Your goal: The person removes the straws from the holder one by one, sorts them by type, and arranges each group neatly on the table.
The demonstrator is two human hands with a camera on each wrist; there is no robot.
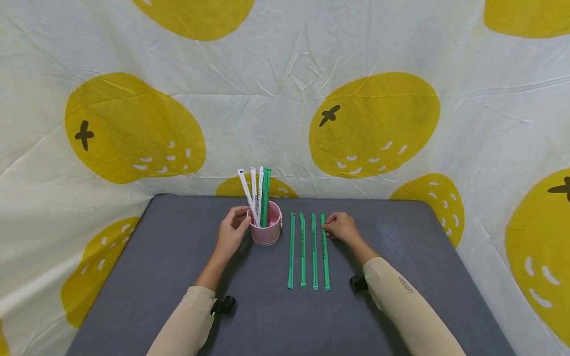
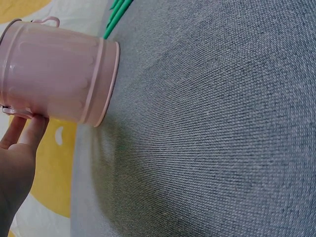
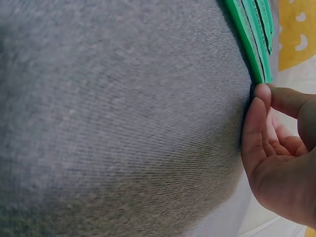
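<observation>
Two tan sleeves (image 1: pixel 182 321) reach over the grey table (image 1: pixel 276 321), with one black camera (image 1: pixel 224 305) at each wrist. Four green sticks (image 1: pixel 314 252) lie in a row toward the far edge. The right hand (image 1: pixel 343 228) pinches the rightmost one near its far end, and the fingertips hide a bit of it. One pink pail (image 1: pixel 265 236) stands left of the row, near the far edge. It has three white sticks (image 1: pixel 254 188), plus green ones too bunched to count. The left hand (image 1: pixel 231 230) holds its left side, covering part. Behind hangs a white cloth (image 1: pixel 249 113) with big yellow fruits.
</observation>
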